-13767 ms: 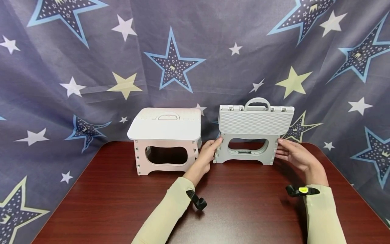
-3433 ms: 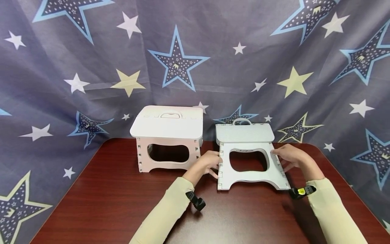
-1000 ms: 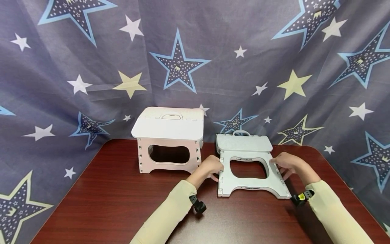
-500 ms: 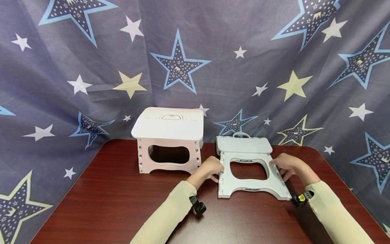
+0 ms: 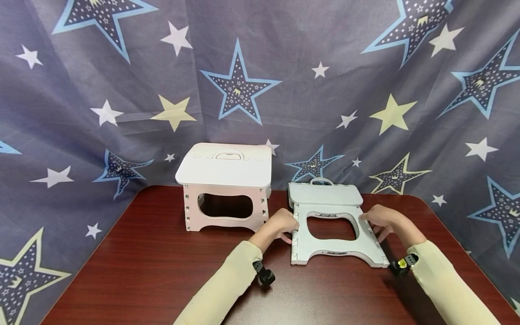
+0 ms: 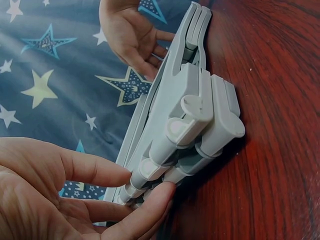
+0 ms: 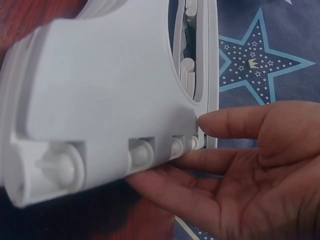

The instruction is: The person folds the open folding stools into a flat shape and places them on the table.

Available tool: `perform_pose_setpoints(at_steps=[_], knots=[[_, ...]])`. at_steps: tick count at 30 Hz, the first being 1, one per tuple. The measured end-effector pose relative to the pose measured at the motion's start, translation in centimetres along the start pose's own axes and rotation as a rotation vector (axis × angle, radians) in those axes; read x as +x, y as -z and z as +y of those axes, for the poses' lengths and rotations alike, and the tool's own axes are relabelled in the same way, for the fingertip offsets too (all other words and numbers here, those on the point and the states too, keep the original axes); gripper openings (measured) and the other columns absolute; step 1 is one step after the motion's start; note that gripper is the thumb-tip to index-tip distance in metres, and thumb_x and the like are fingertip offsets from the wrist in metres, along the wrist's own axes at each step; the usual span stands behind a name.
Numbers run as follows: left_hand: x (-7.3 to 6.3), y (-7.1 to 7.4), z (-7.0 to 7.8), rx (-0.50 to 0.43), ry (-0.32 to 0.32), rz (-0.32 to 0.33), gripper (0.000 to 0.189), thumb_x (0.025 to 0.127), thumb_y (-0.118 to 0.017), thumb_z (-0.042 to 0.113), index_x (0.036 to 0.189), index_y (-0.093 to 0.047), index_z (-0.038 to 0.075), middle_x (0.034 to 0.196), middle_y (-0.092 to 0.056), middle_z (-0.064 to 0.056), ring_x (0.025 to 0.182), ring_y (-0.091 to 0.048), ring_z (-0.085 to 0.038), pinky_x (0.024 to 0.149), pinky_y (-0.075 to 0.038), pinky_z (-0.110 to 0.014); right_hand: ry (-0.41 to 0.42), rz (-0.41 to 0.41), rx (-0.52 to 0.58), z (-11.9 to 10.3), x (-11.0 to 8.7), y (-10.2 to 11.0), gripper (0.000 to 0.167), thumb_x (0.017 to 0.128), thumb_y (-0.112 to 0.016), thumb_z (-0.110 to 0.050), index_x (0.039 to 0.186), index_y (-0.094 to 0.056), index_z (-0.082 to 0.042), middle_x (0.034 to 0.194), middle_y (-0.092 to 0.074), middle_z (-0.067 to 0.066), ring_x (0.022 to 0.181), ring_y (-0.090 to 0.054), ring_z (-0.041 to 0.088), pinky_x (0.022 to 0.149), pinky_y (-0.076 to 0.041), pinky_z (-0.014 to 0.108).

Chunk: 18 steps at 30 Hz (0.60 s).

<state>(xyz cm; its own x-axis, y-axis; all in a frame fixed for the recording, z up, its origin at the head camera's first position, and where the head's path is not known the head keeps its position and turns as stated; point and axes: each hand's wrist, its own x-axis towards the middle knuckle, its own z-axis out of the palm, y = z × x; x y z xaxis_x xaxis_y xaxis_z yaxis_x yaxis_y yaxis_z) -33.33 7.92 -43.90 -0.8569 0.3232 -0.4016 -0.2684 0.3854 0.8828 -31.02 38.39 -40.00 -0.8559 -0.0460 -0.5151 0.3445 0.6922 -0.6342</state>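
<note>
A pale grey folding step stool (image 5: 333, 246), folded, lies tilted back close to the tabletop at the right, its handle toward the backdrop and its feet toward me. My left hand (image 5: 279, 224) holds its left hinged edge. In the left wrist view, thumb and fingers (image 6: 147, 212) pinch that edge, and the stool's underside is close to the wood. My right hand (image 5: 386, 220) grips the opposite edge; in the right wrist view its thumb lies on the top face and its fingers (image 7: 175, 197) reach underneath.
A pale pink folding stool (image 5: 223, 174) stands unfolded to the left of the grey one, near my left hand. Both are on a dark red wooden table (image 5: 162, 271). A star-patterned cloth (image 5: 284, 54) hangs right behind the table's back edge.
Earlier the grey folded stool stood upright between both hands. It has since leaned back and come down almost flat, sinking slightly in the last second. Both hands keep hold; the pink stool stays put.
</note>
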Motion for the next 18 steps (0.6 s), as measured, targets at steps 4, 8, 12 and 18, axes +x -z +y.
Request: perform_pose_setpoints(at_steps=[4,8,12,18], knots=[[0.08,0.03,0.01,0.005,0.0,0.0,0.015,0.085,-0.055,-0.006,0.08,-0.05,0.006,0.076,-0.05,-0.005,0.071,-0.057,-0.02,0.061,-0.062,-0.039,-0.001,-0.004,-0.009,-0.13,-0.04,0.01,0.05,0.101,-0.047,-0.017,0.133,-0.044,0.022,0.127,-0.049,0.043,0.098,-0.064,0.041,0.077,-0.061,0.054],[0.04,-0.04,0.1,0.011,0.002,0.008,0.012,0.085,-0.055,-0.007,0.085,-0.051,0.005,0.08,-0.051,-0.006,0.072,-0.057,-0.021,0.062,-0.062,-0.04,-0.003,-0.004,-0.023,-0.19,0.02,0.03,0.053,0.101,-0.047,-0.017,0.135,-0.041,0.023,0.134,-0.043,0.046,0.104,-0.063,0.047,0.077,-0.061,0.055],[0.02,-0.11,0.12,0.014,0.011,0.009,0.011,0.085,-0.056,-0.007,0.087,-0.052,0.004,0.081,-0.052,-0.007,0.072,-0.058,-0.021,0.063,-0.062,-0.041,-0.003,-0.008,-0.033,-0.19,0.19,0.02,0.054,0.101,-0.047,-0.017,0.136,-0.039,0.023,0.135,-0.043,0.047,0.105,-0.062,0.05,0.077,-0.061,0.056],[0.09,-0.16,0.01,0.025,0.014,0.02,0.011,0.086,-0.057,-0.006,0.086,-0.052,0.004,0.08,-0.051,-0.006,0.07,-0.056,-0.019,0.058,-0.061,-0.037,-0.002,-0.012,-0.056,-0.18,0.49,0.08,0.055,0.101,-0.047,-0.018,0.136,-0.039,0.024,0.13,-0.047,0.045,0.103,-0.063,0.049,0.077,-0.061,0.055]])
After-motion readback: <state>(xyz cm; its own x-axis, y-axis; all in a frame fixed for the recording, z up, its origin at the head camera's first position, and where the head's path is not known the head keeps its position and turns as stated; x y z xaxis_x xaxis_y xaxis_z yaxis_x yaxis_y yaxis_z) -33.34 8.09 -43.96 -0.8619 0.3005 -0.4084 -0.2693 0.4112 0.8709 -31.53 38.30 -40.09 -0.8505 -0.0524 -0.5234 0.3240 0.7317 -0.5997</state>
